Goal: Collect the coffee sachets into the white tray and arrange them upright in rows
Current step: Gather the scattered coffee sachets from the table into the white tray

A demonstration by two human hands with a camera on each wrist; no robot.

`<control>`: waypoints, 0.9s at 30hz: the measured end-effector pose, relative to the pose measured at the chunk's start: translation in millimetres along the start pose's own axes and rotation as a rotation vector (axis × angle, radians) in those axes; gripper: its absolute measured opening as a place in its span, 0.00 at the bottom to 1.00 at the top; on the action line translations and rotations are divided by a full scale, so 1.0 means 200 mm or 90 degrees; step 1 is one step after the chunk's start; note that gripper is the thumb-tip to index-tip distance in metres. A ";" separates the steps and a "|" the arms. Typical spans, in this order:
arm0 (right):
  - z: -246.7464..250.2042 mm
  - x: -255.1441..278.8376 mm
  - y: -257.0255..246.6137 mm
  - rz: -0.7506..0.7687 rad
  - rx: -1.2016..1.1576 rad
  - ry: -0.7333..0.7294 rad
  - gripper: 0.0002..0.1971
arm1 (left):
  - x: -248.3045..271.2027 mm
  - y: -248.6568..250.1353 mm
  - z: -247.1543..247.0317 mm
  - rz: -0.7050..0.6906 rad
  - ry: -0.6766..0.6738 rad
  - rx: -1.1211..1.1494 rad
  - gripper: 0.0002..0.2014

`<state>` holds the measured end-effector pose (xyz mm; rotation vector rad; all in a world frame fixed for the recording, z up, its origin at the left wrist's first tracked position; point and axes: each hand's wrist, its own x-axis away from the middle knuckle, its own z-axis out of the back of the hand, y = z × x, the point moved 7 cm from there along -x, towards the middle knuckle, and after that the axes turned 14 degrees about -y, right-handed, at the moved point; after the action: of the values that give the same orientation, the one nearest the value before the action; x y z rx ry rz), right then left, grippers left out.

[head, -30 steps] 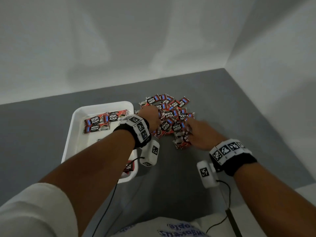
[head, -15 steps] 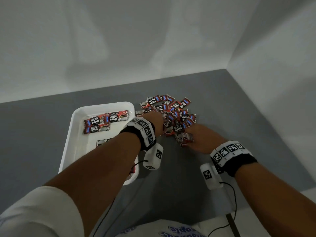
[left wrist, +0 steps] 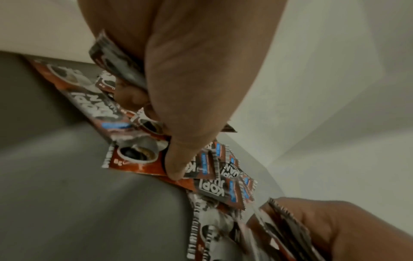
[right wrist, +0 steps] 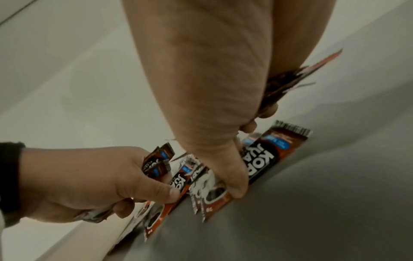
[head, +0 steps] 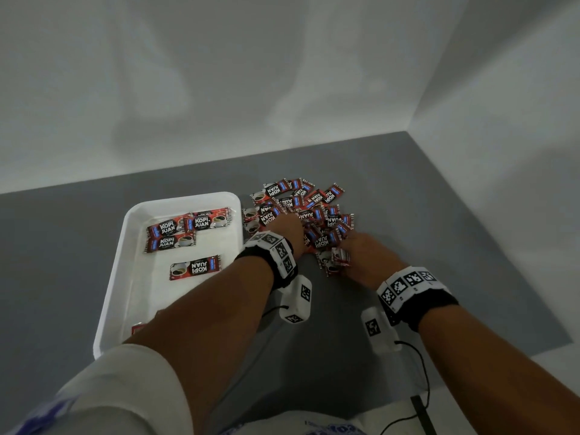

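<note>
A heap of red-and-black coffee sachets (head: 306, 208) lies on the grey table, right of the white tray (head: 125, 246). Several sachets (head: 175, 230) lie flat in the tray. My left hand (head: 285, 229) is at the heap's near left edge, its fingers curled round a few sachets (left wrist: 116, 67) while its thumb presses another on the table. My right hand (head: 367, 255) is at the near right edge, gripping a bunch of sachets (right wrist: 288, 83) in its palm and pinching one more (right wrist: 214, 196) off the table.
White walls close the table at the back and right, meeting in a corner (head: 408, 130). Bare grey table (head: 439, 215) lies right of the heap. Wrist camera cables (head: 420, 372) trail towards my body.
Both hands have drawn slightly nearer within the heap, dragging sachets along. My left arm shifted right, uncovering another sachet lying in the tray.
</note>
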<state>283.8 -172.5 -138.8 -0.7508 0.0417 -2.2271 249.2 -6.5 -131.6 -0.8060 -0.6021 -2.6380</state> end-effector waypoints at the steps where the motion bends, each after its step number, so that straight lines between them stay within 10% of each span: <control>1: 0.00 0.00 0.00 -0.002 0.000 0.006 0.26 | 0.00 0.00 0.00 0.004 -0.003 0.005 0.18; 13: 0.06 0.02 -0.02 0.028 -0.057 -0.014 0.22 | 0.11 -0.03 0.13 -0.047 0.068 0.111 0.06; 27: 0.00 -0.02 -0.04 -0.021 0.056 -0.030 0.25 | 0.15 0.00 0.01 -0.048 -0.007 -0.235 0.11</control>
<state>280.7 -164.2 -139.8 -0.7601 -0.0926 -2.2263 227.1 -11.4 -113.3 -0.9131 -0.1465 -2.8595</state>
